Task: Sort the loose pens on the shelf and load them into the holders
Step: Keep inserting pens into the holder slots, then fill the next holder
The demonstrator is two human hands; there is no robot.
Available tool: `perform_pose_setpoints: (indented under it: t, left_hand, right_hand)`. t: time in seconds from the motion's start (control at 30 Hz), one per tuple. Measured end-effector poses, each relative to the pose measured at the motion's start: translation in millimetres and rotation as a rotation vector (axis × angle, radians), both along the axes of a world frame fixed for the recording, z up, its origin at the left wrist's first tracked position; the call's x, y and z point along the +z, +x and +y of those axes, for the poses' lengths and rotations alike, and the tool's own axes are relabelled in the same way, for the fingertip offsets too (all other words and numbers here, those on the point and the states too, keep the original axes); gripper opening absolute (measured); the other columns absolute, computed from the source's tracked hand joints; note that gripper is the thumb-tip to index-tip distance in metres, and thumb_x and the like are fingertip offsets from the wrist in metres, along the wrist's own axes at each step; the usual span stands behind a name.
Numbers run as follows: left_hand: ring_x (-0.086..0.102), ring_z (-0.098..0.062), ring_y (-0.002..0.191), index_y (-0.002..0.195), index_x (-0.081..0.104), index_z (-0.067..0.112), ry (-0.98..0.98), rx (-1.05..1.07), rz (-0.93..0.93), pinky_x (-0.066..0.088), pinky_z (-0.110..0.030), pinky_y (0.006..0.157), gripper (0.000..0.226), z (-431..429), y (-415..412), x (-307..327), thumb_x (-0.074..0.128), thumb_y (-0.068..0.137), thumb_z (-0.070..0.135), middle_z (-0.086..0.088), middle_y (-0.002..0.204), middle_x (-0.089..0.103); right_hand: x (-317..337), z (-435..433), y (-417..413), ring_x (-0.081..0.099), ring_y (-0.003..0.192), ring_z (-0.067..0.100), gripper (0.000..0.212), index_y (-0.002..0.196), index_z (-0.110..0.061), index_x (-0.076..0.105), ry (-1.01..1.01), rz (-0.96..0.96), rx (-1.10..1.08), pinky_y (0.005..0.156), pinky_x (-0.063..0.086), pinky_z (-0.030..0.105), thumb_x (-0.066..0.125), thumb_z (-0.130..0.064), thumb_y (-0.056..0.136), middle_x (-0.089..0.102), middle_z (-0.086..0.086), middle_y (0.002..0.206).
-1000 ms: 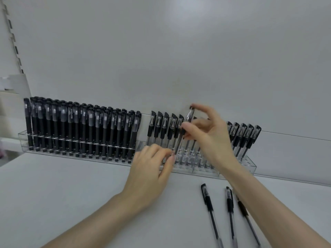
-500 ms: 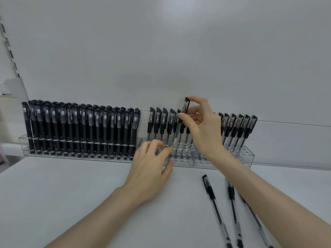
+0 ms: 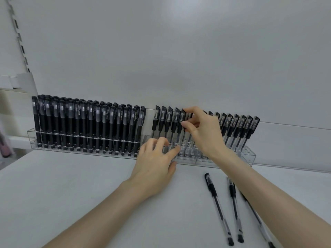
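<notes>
Two clear acrylic holders stand against the back wall. The left holder [image 3: 34, 138] is packed with black pens. The right holder [image 3: 250, 158] carries a row of clear pens with black caps. My right hand [image 3: 204, 133] pinches the cap of one such pen [image 3: 183, 120], which stands upright in the right holder's row with its lower end down in a slot. My left hand [image 3: 155, 161] rests on the front of the right holder, fingers spread over the edge. Three loose clear pens [image 3: 217, 206] lie on the white shelf [image 3: 71, 194] at the lower right, one partly under my right forearm.
A white back wall rises behind the holders. At the far left are a slotted shelf upright [image 3: 18, 33] and a white cardboard piece [image 3: 25, 83]. A pinkish blurred thing [image 3: 5, 145] shows at the left edge.
My right hand has lowered the pen from above the row down into the right holder. My left hand has stayed on the holder's front. The view shifted slightly.
</notes>
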State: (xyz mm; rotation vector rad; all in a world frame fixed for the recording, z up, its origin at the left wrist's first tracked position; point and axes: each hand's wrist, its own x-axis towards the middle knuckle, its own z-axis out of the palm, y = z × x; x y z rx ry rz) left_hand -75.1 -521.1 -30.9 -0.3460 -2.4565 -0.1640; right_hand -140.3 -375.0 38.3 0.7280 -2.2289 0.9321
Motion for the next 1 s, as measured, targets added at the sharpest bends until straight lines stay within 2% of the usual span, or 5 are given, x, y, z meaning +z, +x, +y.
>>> perform_pose_setpoints:
  t: [0.2,0.4,0.6,0.8,1.0]
  left_hand:
    - [0.057,-0.026,0.084,0.105,0.069,0.022,-0.004,0.015,-0.014,0.049,-0.039,0.071,0.042,3,3,5,0.038,0.080,0.036,-0.002,0.094,0.059]
    - [0.056,-0.025,0.073,0.079,0.066,0.013,0.076,-0.059,-0.035,0.041,-0.034,0.063,0.033,17,14,18,0.039,0.086,0.030,-0.002,0.080,0.059]
    - [0.056,-0.017,0.097,0.109,0.057,0.022,0.087,-0.054,-0.384,0.045,-0.031,0.081,0.033,53,40,25,0.039,0.096,0.047,0.006,0.105,0.059]
    - [0.045,-0.012,0.104,0.120,0.044,0.023,0.195,0.021,-0.453,0.040,-0.028,0.086,0.055,109,77,16,0.041,0.085,0.066,0.008,0.111,0.048]
    - [0.043,-0.019,0.109,0.117,0.044,0.019,0.270,0.136,-0.508,0.037,-0.032,0.093,0.051,150,85,5,0.040,0.089,0.061,0.002,0.112,0.046]
  right_hand:
    - [3,3,6,0.064,0.082,0.019,0.034,0.124,-0.017,0.058,0.030,-0.007,-0.013,0.084,0.052,0.044,0.063,-0.016,0.091,0.066,-0.003,0.084]
    - [-1,27,26,0.062,0.078,0.015,0.020,0.112,-0.013,0.063,0.037,-0.041,-0.049,0.080,0.053,0.041,0.058,-0.021,0.094,0.065,-0.004,0.083]
    - [-23,84,50,0.062,0.084,0.014,0.014,0.098,-0.012,0.067,0.202,-0.227,-0.016,0.083,0.052,0.038,0.058,-0.022,0.093,0.068,-0.001,0.091]
    - [-39,137,67,0.057,0.094,0.018,0.022,0.108,-0.013,0.064,0.454,-0.402,0.021,0.084,0.046,0.032,0.061,-0.026,0.091,0.061,0.003,0.104]
    - [-56,162,75,0.054,0.103,0.018,0.022,0.107,-0.012,0.064,0.230,-0.456,0.129,0.092,0.043,0.027,0.067,-0.020,0.087,0.057,0.002,0.107]
